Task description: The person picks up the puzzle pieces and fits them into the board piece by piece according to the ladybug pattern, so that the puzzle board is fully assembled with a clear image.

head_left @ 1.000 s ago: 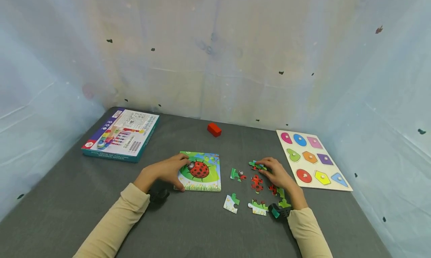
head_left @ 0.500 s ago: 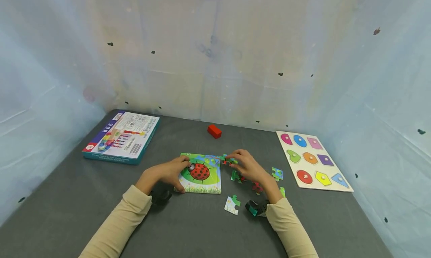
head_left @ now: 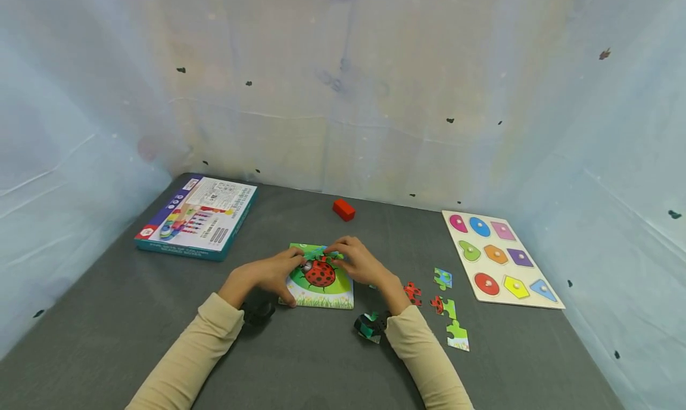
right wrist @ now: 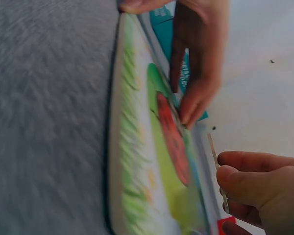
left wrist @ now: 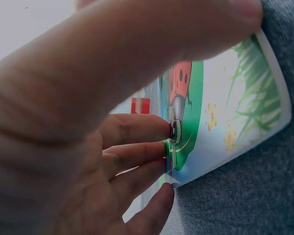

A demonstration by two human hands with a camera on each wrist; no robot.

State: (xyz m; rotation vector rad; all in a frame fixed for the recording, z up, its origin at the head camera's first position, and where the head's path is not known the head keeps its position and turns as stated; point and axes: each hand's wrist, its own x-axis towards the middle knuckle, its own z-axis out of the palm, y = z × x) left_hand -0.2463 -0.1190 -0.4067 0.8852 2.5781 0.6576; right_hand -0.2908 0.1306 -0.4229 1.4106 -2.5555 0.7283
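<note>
A square ladybug puzzle board (head_left: 321, 301) lies on the dark table in the head view. My left hand (head_left: 268, 276) holds its left side, thumb at the near corner and fingertips against the far part of the picture. Above the board's far edge, my right hand (head_left: 360, 262) pinches a small jigsaw piece (right wrist: 225, 202), seen edge-on in the right wrist view. Loose jigsaw pieces lie to the right: a red spotted piece (head_left: 412, 292), a blue-green piece (head_left: 443, 278) and several others. My right wrist partly hides some of them.
A flat teal-sided box (head_left: 198, 216) lies at the left. Behind the board is a red block (head_left: 344, 209). A wooden peg-shape board (head_left: 504, 255) rests at the right, and a pale sheet (head_left: 343, 148) hangs along the back.
My right hand has carried a jigsaw piece from the loose pieces leftward to above the puzzle board. My left hand has stayed at the board's left side.
</note>
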